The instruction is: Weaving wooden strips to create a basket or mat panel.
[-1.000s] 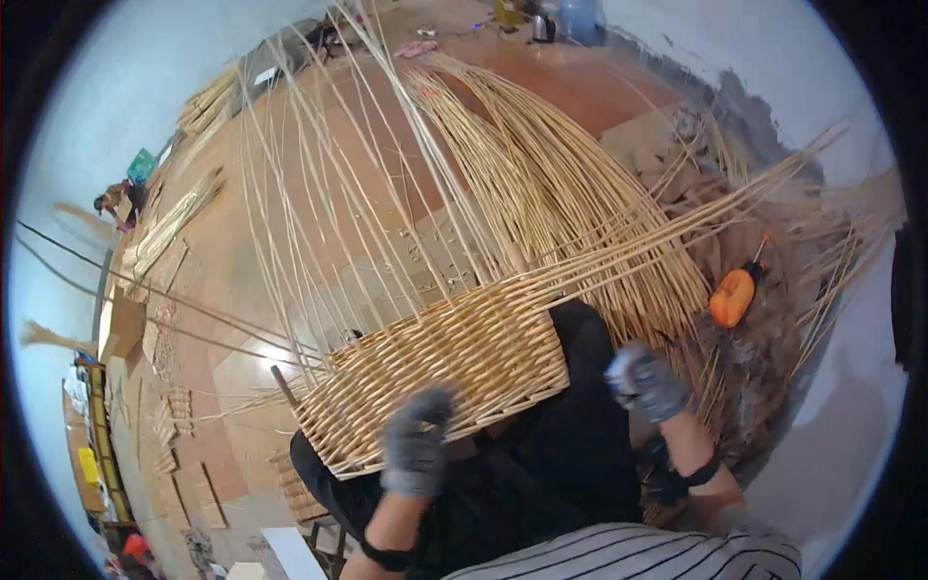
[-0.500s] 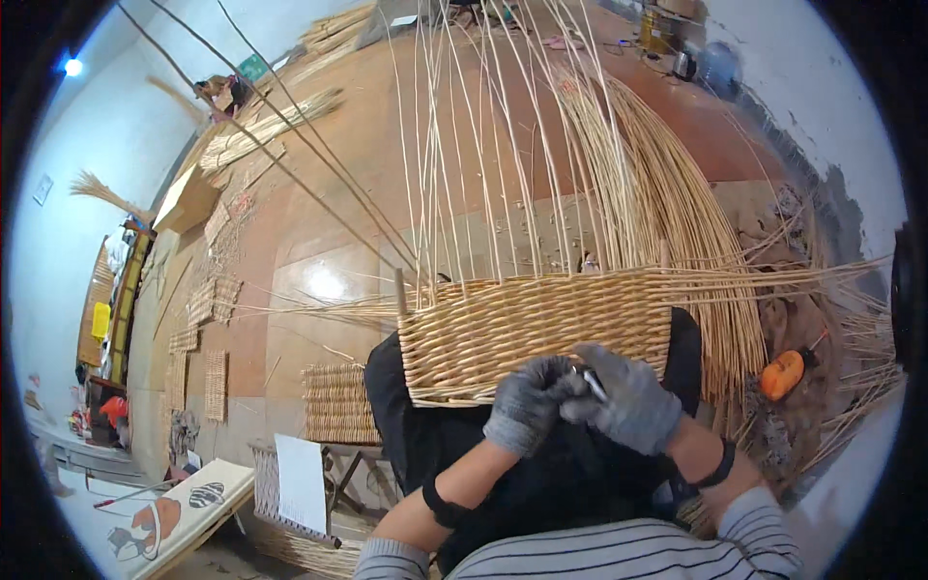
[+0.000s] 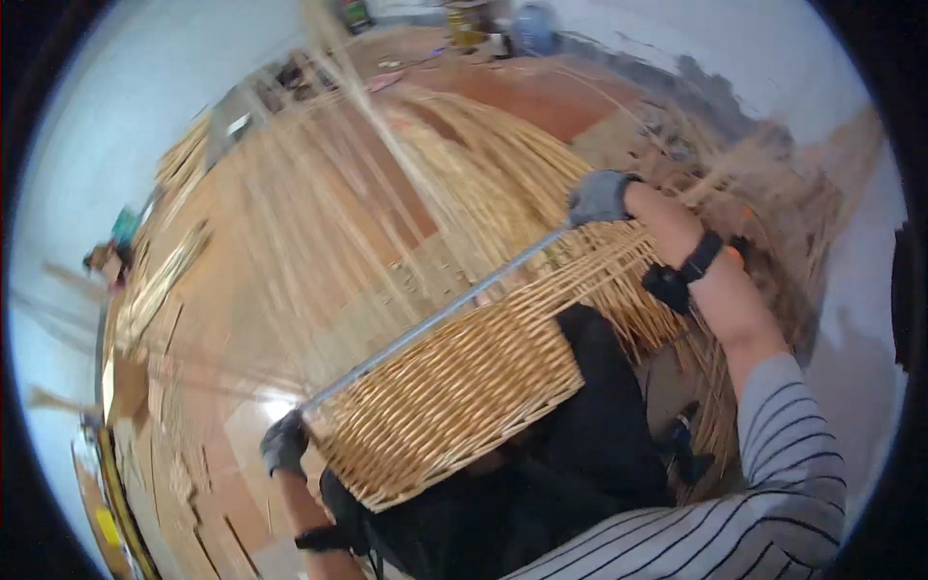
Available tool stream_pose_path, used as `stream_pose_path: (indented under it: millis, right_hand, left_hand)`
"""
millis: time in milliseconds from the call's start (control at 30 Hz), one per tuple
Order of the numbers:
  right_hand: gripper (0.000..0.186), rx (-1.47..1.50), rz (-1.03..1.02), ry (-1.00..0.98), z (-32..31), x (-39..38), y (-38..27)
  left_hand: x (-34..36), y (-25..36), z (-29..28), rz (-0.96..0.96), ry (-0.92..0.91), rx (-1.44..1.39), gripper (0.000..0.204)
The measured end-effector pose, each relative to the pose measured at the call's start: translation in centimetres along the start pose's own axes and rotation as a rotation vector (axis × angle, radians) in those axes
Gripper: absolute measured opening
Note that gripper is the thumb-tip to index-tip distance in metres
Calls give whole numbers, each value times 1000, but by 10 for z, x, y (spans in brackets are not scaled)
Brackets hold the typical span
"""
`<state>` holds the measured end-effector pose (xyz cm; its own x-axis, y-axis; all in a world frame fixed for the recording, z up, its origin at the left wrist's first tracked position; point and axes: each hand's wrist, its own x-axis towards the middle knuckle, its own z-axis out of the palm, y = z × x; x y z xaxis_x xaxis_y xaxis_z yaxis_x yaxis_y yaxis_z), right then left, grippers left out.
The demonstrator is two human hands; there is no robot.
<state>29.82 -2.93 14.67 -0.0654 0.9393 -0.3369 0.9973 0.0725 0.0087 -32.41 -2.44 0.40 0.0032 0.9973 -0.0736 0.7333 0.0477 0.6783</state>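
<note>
A woven willow panel (image 3: 454, 401) lies tilted across my lap, its left end lower in the picture. Along its upper edge runs a long, straight grey strip (image 3: 435, 319), extending past the panel at the right. My left hand (image 3: 283, 445), in a grey glove, is closed at the strip's left end, by the panel's corner. At the other end my gloved right hand (image 3: 599, 198) is closed round the strip, its fingers partly hidden. Upright willow rods (image 3: 319, 174) rise from the panel's far edge, smeared by motion. More rod ends (image 3: 604, 261) stick out at its right side.
A big bundle of loose willow rods (image 3: 493, 145) lies on the floor beyond the panel. Brushwood (image 3: 715, 174) is heaped by the right wall. A cardboard box (image 3: 126, 387) stands at the left, and a blue water bottle (image 3: 535, 29) at the back.
My hands, together over the panel's near edge with a small metal-and-black thing, have spread to both ends of the grey strip. The panel has tilted, and the view has swung right.
</note>
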Motion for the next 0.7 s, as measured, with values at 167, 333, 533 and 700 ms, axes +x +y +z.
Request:
stream_pose_path:
  millis: [167,333,533,700]
  right_hand:
    - [39,202,83,143,17,-4,12]
    - [40,146,152,204,23,-3,9]
    - [37,178,88,280,36,-8,17]
    - [35,171,34,340,37,-8,14]
  left_hand:
    - [-2,73,7,-47,-1,699,18]
    - [9,26,11,-59,148,-76,23]
    - [12,41,10,151,97,433,22]
    - [3,38,5,51,144,151,23]
